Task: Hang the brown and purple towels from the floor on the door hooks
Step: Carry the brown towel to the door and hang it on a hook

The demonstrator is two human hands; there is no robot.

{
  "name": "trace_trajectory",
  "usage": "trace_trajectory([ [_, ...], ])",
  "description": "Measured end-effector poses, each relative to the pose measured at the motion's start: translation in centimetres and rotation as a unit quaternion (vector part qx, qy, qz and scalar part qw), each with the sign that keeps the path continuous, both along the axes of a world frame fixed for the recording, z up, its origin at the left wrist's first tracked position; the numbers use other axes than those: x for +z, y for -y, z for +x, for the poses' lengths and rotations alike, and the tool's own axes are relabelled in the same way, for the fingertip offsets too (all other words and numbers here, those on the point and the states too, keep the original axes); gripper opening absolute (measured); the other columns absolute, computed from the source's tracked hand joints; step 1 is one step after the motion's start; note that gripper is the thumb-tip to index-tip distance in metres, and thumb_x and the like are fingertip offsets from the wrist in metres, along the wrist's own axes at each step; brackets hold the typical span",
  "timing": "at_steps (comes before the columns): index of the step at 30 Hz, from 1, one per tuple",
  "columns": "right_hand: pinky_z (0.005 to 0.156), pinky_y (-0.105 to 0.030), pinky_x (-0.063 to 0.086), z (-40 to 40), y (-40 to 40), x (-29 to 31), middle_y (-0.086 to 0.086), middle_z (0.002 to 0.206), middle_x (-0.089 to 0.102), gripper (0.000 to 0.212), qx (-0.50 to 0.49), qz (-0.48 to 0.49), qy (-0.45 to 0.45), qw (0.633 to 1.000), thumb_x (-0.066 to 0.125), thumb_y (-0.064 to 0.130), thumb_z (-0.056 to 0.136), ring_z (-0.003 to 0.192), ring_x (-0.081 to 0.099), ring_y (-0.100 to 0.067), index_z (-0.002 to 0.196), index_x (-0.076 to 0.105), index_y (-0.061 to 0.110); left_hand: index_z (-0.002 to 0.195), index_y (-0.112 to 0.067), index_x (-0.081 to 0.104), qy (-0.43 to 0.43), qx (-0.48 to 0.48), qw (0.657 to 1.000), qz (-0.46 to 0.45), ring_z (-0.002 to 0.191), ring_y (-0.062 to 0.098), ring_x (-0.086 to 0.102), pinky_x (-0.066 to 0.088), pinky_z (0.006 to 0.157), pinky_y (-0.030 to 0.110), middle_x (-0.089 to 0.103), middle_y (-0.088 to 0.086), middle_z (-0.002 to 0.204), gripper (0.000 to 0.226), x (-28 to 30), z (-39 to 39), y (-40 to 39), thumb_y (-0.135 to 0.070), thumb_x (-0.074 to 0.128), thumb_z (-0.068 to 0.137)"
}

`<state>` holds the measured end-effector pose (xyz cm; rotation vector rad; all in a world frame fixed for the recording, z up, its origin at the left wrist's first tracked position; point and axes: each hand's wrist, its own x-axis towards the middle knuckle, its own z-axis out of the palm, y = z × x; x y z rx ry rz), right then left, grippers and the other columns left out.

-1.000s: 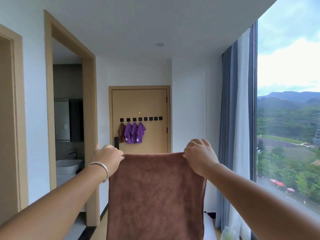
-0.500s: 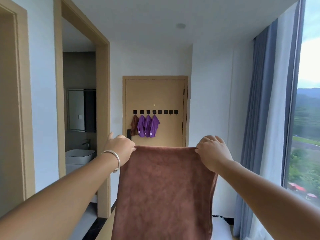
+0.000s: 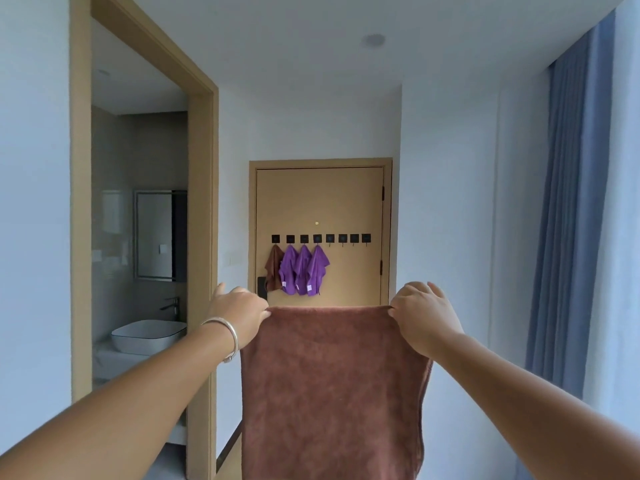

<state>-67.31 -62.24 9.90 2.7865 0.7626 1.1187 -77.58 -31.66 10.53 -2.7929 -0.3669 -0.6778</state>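
Observation:
A brown towel (image 3: 332,389) hangs spread flat in front of me, held up by its two top corners. My left hand (image 3: 239,315) pinches the left corner and my right hand (image 3: 424,315) pinches the right corner. Straight ahead, the tan door (image 3: 349,202) carries a row of several black hooks (image 3: 343,238). A small brown towel (image 3: 274,268) hangs on the leftmost hook. Three purple towels (image 3: 304,270) hang on the hooks beside it. The hooks further right are bare. The floor is hidden behind the held towel.
A bathroom doorway (image 3: 204,237) opens on the left, with a white basin (image 3: 149,336) and a mirror (image 3: 154,235) inside. Blue curtains (image 3: 575,220) hang along the right side. White walls flank the corridor to the door.
My view has turned left and come closer to the door; the window has left the frame. Both hands keep hold of the brown towel's top corners.

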Motion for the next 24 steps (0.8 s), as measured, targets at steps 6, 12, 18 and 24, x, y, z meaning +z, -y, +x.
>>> trace_trajectory([
  [6, 0.104, -0.032, 0.031, 9.6, -3.9, -1.3, 0.013, 0.106, 0.062, 0.032, -0.007, 0.007, -0.005, 1.0, 0.039, 0.041, 0.1, 0.112, 0.046, -0.012, 0.099, 0.07, 0.033, 0.095, -0.031, 0.064, -0.008, -0.002, 1.0, 0.006, 0.109, 0.014, 0.051, 0.015, 0.114, 0.049, 0.064, -0.009, 0.098, 0.031, -1.4, 9.9, -4.4, -0.036, 0.034, 0.102],
  [12, 0.102, -0.03, 0.031, 19.7, -9.4, -1.5, 0.013, 0.109, 0.06, 0.033, -0.024, -0.005, -0.001, 1.0, 0.036, 0.04, 0.1, 0.114, 0.045, -0.013, 0.102, 0.068, 0.033, 0.096, -0.03, 0.063, 0.002, -0.023, 1.0, -0.001, 0.108, 0.016, 0.051, 0.018, 0.112, 0.049, 0.064, -0.008, 0.098, 0.033, -1.2, 20.6, -10.3, -0.037, 0.032, 0.102],
  [18, 0.102, -0.028, 0.03, 28.9, -15.2, -0.8, 0.013, 0.11, 0.061, 0.032, -0.031, 0.012, 0.001, 0.999, 0.037, 0.04, 0.1, 0.114, 0.046, -0.013, 0.098, 0.069, 0.032, 0.091, -0.03, 0.059, 0.004, -0.04, 0.999, 0.003, 0.109, 0.017, 0.051, 0.019, 0.113, 0.047, 0.064, -0.007, 0.098, 0.029, 0.0, 30.0, -16.0, -0.034, 0.032, 0.102],
  [24, 0.103, -0.029, 0.033, 37.0, -19.1, -1.9, 0.012, 0.11, 0.061, 0.032, -0.037, 0.02, -0.016, 0.999, 0.038, 0.041, 0.1, 0.114, 0.048, -0.014, 0.1, 0.069, 0.032, 0.095, -0.03, 0.062, -0.004, -0.048, 0.999, 0.007, 0.109, 0.016, 0.052, 0.019, 0.114, 0.045, 0.065, -0.007, 0.1, 0.032, -0.9, 38.4, -20.0, -0.034, 0.032, 0.103],
])
